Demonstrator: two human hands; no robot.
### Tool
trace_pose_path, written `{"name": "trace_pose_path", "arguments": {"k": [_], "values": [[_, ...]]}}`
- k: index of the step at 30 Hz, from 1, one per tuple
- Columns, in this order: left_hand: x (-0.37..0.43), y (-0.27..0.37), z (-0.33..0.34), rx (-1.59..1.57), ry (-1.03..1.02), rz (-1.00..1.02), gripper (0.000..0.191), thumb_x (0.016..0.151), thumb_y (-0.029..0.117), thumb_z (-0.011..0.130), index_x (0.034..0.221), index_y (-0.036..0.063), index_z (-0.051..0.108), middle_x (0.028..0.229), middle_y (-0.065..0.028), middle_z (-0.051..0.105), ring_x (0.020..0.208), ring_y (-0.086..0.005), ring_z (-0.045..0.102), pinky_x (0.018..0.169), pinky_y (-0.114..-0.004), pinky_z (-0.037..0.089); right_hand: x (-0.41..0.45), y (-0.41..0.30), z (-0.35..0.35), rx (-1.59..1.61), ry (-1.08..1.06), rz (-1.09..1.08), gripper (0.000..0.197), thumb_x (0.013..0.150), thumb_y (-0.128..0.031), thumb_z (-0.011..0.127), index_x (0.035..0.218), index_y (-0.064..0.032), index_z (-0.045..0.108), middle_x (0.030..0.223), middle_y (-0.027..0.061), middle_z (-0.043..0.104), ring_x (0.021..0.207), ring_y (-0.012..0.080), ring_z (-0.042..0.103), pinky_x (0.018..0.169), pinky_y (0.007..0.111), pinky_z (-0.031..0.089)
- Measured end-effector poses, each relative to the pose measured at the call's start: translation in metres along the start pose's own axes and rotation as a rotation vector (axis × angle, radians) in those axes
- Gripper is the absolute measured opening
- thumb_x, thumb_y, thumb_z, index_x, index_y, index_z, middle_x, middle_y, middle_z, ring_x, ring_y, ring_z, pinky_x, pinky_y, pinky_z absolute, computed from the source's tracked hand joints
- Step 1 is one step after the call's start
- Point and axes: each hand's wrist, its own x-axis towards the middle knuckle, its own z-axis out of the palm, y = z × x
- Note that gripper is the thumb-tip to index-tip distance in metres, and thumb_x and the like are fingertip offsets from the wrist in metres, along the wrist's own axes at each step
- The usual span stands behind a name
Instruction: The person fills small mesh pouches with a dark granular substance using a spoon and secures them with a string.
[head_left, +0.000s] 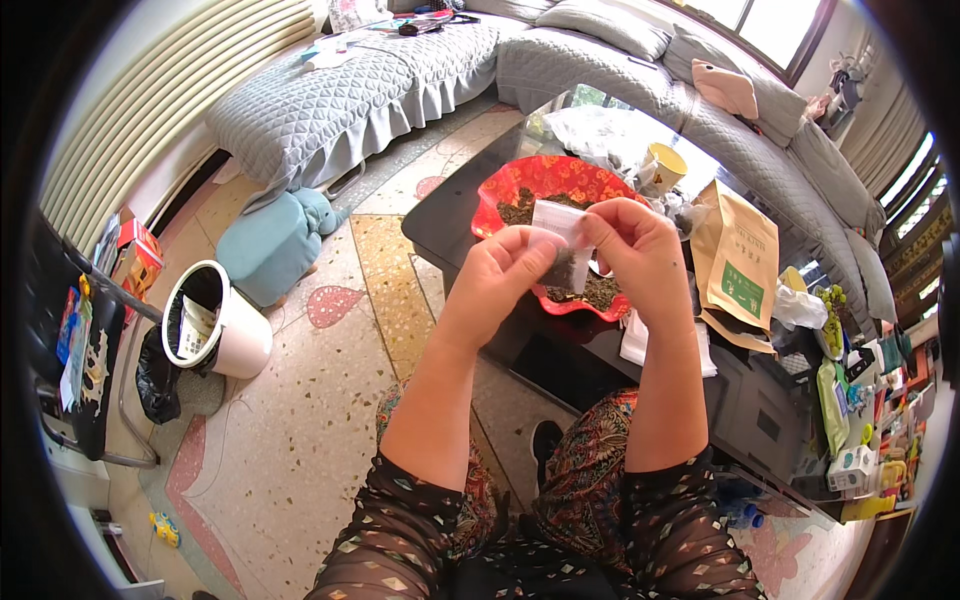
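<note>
Between both hands hangs a small white translucent pouch (568, 262), with dark loose material showing in its lower part. My left hand (504, 279) pinches its left edge between thumb and fingers. At the pouch's upper right, my right hand (637, 251) grips it with thumb and fingertips. Just below and behind the pouch, a red wavy-rimmed tray (491, 184) with a gold pattern holds brown, crumbly dried material (596, 291). Part of a shiny, spoon-like thing shows beside the pouch, mostly covered. A stack of white pouches or paper (637, 341) lies partly under my right forearm.
The tray stands on a dark glossy coffee table (450, 217). To its right are a brown paper bag (735, 262), a yellow paper cup (666, 166) and clear plastic bags (592, 131). A white bin (240, 330) and a blue elephant stool (270, 244) stand at left; a grey sofa (600, 67) lies behind.
</note>
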Motion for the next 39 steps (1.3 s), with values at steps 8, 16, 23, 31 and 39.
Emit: {"name": "trace_pose_path", "arguments": {"k": [8,16,23,31,39], "values": [[-0.003,0.006,-0.001,-0.186,-0.112,-0.085,0.034,0.092,0.029,0.049,0.099,-0.0030,0.060,0.087,-0.0075,0.064,0.074,-0.0128,0.061,0.067,-0.025,0.048,-0.003,0.015,0.001,0.289,0.046,0.059,0.011,0.081,-0.009,0.062,0.083,0.0011,0.064,0.068,0.0005,0.061,0.057,0.0032,0.051,0.051,0.018,0.040],[-0.003,0.002,0.002,0.010,-0.132,0.070,0.025,0.089,0.020,0.056,0.099,-0.0028,0.059,0.084,-0.0075,0.063,0.075,-0.0135,0.060,0.071,-0.027,0.047,-0.010,0.021,0.000,0.306,-0.139,0.056,0.011,0.081,-0.006,0.063,0.086,0.0028,0.064,0.073,0.0011,0.062,0.066,0.0038,0.052,0.059,0.020,0.044],[-0.002,-0.002,0.002,0.002,-0.025,0.125,0.012,0.086,0.011,0.059,0.092,0.0001,0.061,0.077,-0.0039,0.063,0.068,-0.0099,0.057,0.066,-0.022,0.046,-0.012,0.016,-0.007,-0.025,-0.080,-0.211,0.010,0.078,-0.004,0.063,0.087,0.0005,0.064,0.077,0.0029,0.062,0.064,0.0090,0.054,0.058,0.023,0.043],[-0.004,-0.001,0.001,0.059,0.020,0.107,0.012,0.083,0.010,0.063,0.091,0.0008,0.061,0.078,-0.0030,0.063,0.071,-0.0091,0.059,0.068,-0.022,0.047,-0.015,0.005,-0.002,-0.288,0.041,-0.287,0.006,0.075,-0.001,0.062,0.081,-0.0025,0.063,0.073,0.0069,0.056,0.059,0.0159,0.054,0.054,0.025,0.042],[-0.005,0.004,0.000,0.121,-0.026,0.075,0.013,0.084,0.011,0.062,0.092,-0.0004,0.060,0.077,-0.0062,0.064,0.068,-0.0115,0.061,0.066,-0.024,0.049,-0.017,0.007,0.002,-0.275,-0.035,-0.430,0.008,0.074,0.001,0.061,0.081,-0.0030,0.062,0.073,0.0074,0.055,0.063,0.0205,0.055,0.057,0.028,0.044]]}}
